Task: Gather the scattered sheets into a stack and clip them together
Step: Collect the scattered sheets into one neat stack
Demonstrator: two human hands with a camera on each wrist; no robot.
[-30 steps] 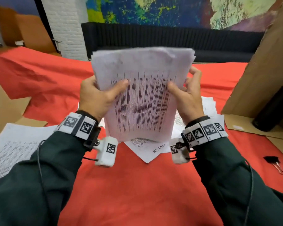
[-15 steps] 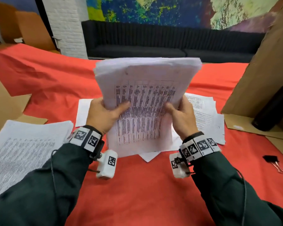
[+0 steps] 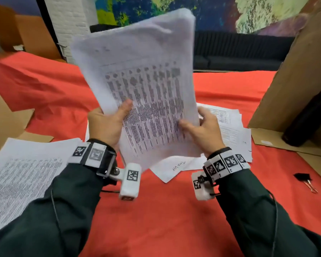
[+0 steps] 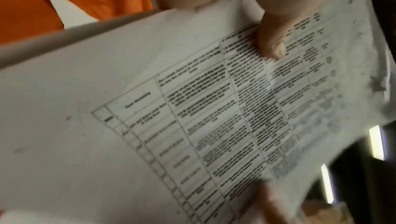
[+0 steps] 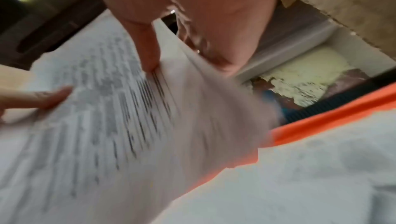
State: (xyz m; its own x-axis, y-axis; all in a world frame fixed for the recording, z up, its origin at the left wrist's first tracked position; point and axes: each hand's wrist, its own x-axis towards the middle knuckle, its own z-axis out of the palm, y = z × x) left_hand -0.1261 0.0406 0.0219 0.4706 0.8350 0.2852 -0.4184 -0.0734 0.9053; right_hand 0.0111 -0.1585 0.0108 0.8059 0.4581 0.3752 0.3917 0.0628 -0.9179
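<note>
**Stack lifted and tilted – squaring in progress**

Nearest me, both dark green sleeves and wrist bands. My left hand grips the thick stack of white printed sheets at its lower left edge, thumb on the front page. My right hand pinches the lower right edge, thumb in front and fingers behind.

Change since half a second ago: the stack has risen and now leans left, top corner high – I judge I am re-seating it to knock the edges flush.

Beyond my hands, loose white sheets lie on the red cloth-covered table, and a second white printed pile sits to my left. So gathering is unfinished. The black binder clip waits untouched at right, well apart from the stack.
</note>
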